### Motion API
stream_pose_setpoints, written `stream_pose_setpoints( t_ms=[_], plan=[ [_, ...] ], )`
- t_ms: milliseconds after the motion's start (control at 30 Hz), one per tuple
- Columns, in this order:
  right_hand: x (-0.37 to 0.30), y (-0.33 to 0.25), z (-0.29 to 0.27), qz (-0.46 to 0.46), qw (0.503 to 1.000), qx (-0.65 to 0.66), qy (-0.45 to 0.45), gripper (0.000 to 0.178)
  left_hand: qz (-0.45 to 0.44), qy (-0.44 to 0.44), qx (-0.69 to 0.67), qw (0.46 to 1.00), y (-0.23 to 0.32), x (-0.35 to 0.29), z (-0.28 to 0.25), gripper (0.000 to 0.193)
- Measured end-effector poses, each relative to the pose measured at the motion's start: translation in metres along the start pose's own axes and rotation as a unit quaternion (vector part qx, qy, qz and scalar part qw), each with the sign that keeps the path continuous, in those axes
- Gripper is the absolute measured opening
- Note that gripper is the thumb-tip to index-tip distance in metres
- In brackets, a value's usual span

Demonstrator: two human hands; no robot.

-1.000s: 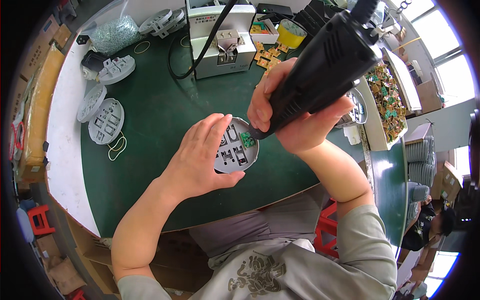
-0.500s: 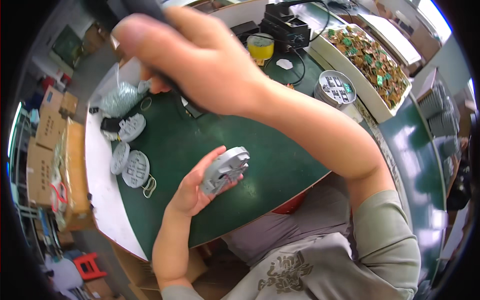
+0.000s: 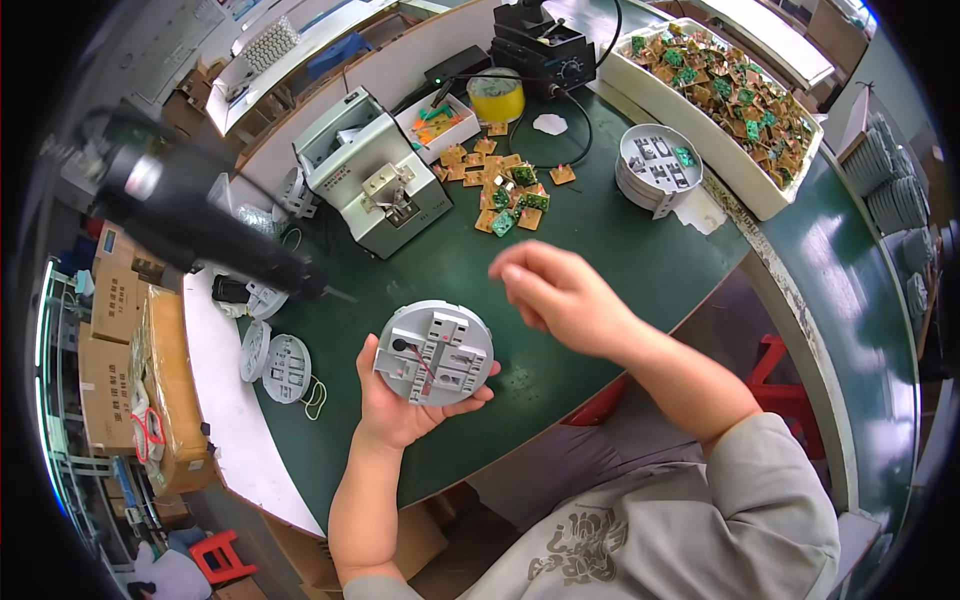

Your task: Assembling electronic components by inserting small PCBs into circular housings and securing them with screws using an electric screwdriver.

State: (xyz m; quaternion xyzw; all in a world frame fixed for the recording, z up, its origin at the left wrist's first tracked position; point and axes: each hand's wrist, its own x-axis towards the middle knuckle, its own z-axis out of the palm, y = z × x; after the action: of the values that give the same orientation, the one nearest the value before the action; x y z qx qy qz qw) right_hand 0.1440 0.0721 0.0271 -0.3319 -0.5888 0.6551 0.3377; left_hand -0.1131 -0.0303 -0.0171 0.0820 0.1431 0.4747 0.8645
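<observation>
On the palm of my left hand (image 3: pixel 395 400) rests a round grey plastic housing (image 3: pixel 437 352), its inner side turned up, gripped at the rim by thumb and fingers. Slots, raised blocks, a small black round part and a red wire show inside it. My right hand (image 3: pixel 570 300) hovers to the right of the housing, fingers loosely bent and slightly apart, with nothing visible in them. A black electric screwdriver (image 3: pixel 200 215) hangs at the upper left, its bit pointing toward the housing; no hand touches it.
Behind stand a grey bench machine (image 3: pixel 375 180), loose circuit boards (image 3: pixel 500 185), yellow tape (image 3: pixel 497 97) and a black soldering station (image 3: pixel 545 55). Stacked grey housings (image 3: pixel 658 165) and a white board-filled tray (image 3: pixel 620 75) lie right. More round housings (image 3: pixel 287 368) sit left.
My right hand has let go of the screwdriver and come down to the right. My left hand has turned the housing so its inner side faces up. The view has shifted.
</observation>
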Motion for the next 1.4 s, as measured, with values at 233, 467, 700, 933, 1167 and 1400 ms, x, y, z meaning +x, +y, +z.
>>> stream_pose_setpoints(
  t_ms=[233, 467, 700, 933, 1167, 1400],
  plan=[
    [-0.042, 0.011, 0.011, 0.022, 0.997, 0.048, -0.064, 0.025, 0.003, 0.023, 0.196, 0.98, -0.009, 0.005, 0.005, 0.107],
    [-0.05, -0.008, -0.005, 0.132, 0.989, -0.037, -0.051, 0.025, 0.224, 0.018, 0.699, 0.679, -0.05, 0.006, 0.006, 0.129],
    [-0.049, -0.028, -0.065, -0.037, 0.976, -0.204, 0.065, 0.021, 0.255, 0.018, 0.753, 0.606, -0.042, 0.011, 0.003, 0.134],
    [0.004, -0.084, -0.197, -0.073, 0.896, -0.32, 0.298, 0.026, 0.263, 0.041, 0.765, 0.586, -0.045, 0.012, -0.007, 0.119],
    [0.032, -0.066, -0.229, 0.007, 0.894, -0.358, 0.271, 0.029, 0.236, 0.055, 0.777, 0.581, -0.045, 0.01, 0.0, 0.109],
    [0.038, -0.054, -0.24, 0.031, 0.888, -0.383, 0.251, 0.031, 0.239, 0.042, 0.815, 0.526, -0.042, 0.013, 0.004, 0.102]
  ],
)
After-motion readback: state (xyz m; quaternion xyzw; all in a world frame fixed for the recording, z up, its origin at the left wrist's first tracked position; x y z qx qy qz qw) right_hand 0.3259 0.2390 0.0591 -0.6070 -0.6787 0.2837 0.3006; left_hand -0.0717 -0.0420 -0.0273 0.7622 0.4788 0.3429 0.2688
